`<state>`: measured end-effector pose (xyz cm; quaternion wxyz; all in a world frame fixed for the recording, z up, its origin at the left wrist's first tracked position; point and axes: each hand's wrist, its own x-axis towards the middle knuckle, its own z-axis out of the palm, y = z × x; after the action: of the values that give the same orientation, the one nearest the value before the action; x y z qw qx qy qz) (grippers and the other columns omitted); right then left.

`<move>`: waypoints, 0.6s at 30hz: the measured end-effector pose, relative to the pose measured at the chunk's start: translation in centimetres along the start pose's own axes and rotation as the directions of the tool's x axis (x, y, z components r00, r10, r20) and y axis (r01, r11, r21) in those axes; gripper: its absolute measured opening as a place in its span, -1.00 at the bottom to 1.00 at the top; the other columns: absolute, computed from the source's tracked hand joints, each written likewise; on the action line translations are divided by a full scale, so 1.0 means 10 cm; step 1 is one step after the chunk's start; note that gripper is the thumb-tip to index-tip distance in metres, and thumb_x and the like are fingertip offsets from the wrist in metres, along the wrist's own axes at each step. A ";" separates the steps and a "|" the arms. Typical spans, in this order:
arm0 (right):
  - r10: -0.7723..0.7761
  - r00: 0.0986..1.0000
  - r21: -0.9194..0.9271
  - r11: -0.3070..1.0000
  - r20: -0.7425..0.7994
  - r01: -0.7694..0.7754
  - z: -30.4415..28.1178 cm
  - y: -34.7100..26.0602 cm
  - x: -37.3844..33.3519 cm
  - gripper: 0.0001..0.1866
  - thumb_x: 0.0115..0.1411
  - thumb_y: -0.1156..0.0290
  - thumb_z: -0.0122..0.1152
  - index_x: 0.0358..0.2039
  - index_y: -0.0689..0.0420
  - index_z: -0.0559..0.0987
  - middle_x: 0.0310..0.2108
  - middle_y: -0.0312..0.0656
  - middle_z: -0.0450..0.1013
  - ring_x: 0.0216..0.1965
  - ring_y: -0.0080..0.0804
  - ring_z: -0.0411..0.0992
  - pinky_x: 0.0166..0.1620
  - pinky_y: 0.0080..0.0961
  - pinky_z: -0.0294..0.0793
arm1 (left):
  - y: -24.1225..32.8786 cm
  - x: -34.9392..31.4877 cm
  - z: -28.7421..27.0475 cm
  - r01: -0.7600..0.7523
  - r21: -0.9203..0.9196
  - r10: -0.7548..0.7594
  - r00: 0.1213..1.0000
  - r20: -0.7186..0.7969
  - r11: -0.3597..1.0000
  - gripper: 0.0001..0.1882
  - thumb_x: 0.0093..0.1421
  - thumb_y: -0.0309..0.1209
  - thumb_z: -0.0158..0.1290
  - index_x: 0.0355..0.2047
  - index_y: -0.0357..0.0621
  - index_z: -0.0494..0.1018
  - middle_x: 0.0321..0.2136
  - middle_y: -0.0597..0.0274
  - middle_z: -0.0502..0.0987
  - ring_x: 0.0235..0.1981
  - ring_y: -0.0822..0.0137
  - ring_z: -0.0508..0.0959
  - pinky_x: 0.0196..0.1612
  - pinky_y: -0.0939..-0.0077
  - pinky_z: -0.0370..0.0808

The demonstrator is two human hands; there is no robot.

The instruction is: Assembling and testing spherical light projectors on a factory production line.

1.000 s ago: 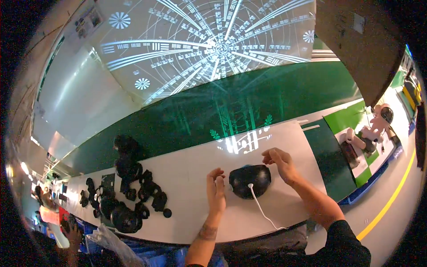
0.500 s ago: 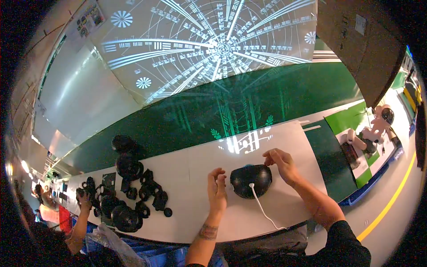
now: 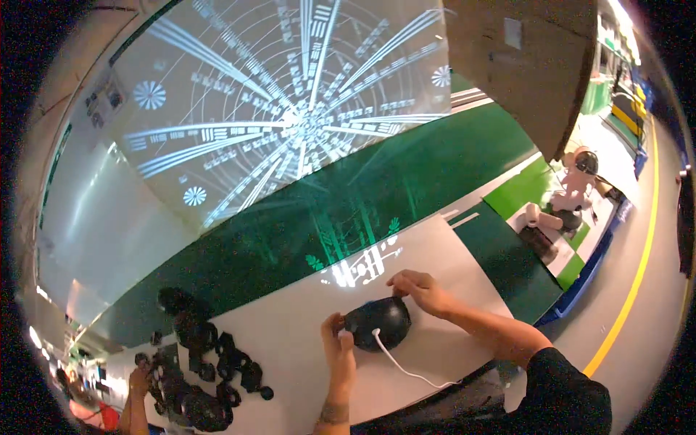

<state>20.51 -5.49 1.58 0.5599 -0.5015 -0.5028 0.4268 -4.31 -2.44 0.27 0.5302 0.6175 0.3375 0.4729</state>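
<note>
- Head view, fisheye, edges bent: a white work surface point(image 3: 290, 319) is seen from above, w/ two bare hands at centre, reached in from the lower edge & lower R.
- Black device point(image 3: 388, 319): rounded, smooth, placed on the white surface btwn the two hands, nr its front edge.
- White cable point(image 3: 413, 371): plugged into the side of the device facing the wearer, then curved down & R across the surface.
- L hand point(image 3: 338, 348): held upright at the device's L side, fingers bent, tips set against or just beside the rim; whether a firm grasp is made can't be told.
- R hand point(image 3: 420, 291): brought in from the R, thumb & fingers curled tog. at the device's upper R edge, apparently in contact; tightness can't be told.
- Patch of white light point(image 3: 355, 270): thrown on the surface just beyond the device.
- Projected pattern point(image 3: 304, 127): radiating lines, rings & small flower-like shapes, shown on a pale upright panel at top. Dark green strip point(image 3: 449, 156) seen btwn panel & work surface.
- Black parts point(image 3: 206, 415): heaped at L; a co-worker's hand point(image 3: 136, 380) is seen beside them, its finger state unclear.
- Far R: pale pink device point(image 3: 578, 185) & dark cylinder point(image 3: 538, 243) set nr a bright green mat point(image 3: 511, 192); brown board point(image 3: 518, 80) above; yellow floor line point(image 3: 631, 279) beyond.
</note>
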 end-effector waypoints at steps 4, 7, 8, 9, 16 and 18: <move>0.116 0.987 -0.129 0.986 0.110 -0.102 0.05 -0.21 -0.06 -0.60 0.38 0.17 0.02 0.06 0.19 0.47 -0.13 -0.14 0.49 -0.03 -0.40 0.42 0.10 -0.43 0.37 | -0.05 -0.01 0.02 -0.016 0.028 0.013 0.995 0.095 0.999 -0.08 0.15 0.18 0.13 0.24 -0.29 0.11 0.08 0.04 0.29 0.11 0.19 0.31 0.21 0.32 0.24; 0.071 0.980 -0.142 0.989 0.187 -0.044 0.02 -0.14 -0.07 -0.43 0.31 -0.06 0.07 0.11 0.14 0.44 0.02 -0.05 0.47 0.04 -0.25 0.43 0.14 -0.31 0.38 | -0.02 0.00 0.10 -0.003 -0.036 0.007 0.993 0.121 0.999 -0.01 0.11 0.24 0.15 0.23 -0.32 0.10 0.08 0.02 0.29 0.12 0.19 0.31 0.22 0.31 0.23; 0.088 0.976 -0.139 0.988 0.199 -0.061 0.01 -0.16 -0.06 -0.41 0.31 -0.08 0.06 0.12 0.15 0.44 0.03 -0.03 0.47 0.07 -0.25 0.42 0.16 -0.30 0.36 | 0.03 0.00 0.13 -0.002 -0.035 0.006 0.991 0.130 0.999 -0.01 0.11 0.24 0.15 0.23 -0.32 0.10 0.08 0.02 0.29 0.12 0.19 0.31 0.22 0.31 0.23; 0.088 0.978 -0.136 0.989 0.190 -0.063 0.00 -0.17 -0.06 -0.41 0.31 -0.08 0.06 0.12 0.15 0.44 0.03 -0.03 0.47 0.07 -0.25 0.42 0.16 -0.30 0.36 | 0.08 0.01 0.15 0.015 -0.039 -0.010 0.991 0.136 0.999 0.00 0.10 0.25 0.15 0.23 -0.32 0.09 0.08 0.03 0.29 0.11 0.21 0.31 0.21 0.32 0.24; 0.100 0.988 -0.105 0.991 0.122 -0.087 -0.24 -0.28 0.06 -0.41 0.31 -0.10 0.07 0.09 0.15 0.46 0.00 -0.06 0.49 0.05 -0.27 0.43 0.14 -0.33 0.38 | 0.14 0.24 0.34 0.082 0.004 -0.082 0.979 0.188 0.997 -0.07 0.10 0.21 0.18 0.16 -0.31 0.14 0.00 0.13 0.32 0.04 0.30 0.32 0.16 0.40 0.27; 0.103 0.990 -0.086 0.992 0.097 -0.095 -0.29 -0.35 0.05 -0.42 0.30 -0.10 0.07 0.08 0.13 0.48 -0.01 -0.07 0.49 0.04 -0.27 0.43 0.14 -0.33 0.38 | 0.28 0.26 0.41 0.090 0.016 -0.092 0.978 0.189 0.996 -0.09 0.11 0.20 0.18 0.15 -0.30 0.15 -0.01 0.13 0.33 0.03 0.30 0.32 0.15 0.40 0.27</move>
<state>23.38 -5.83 5.19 0.4909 -0.5261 -0.5218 0.4582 0.19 -1.98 3.59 0.5787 0.6454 0.3152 0.3861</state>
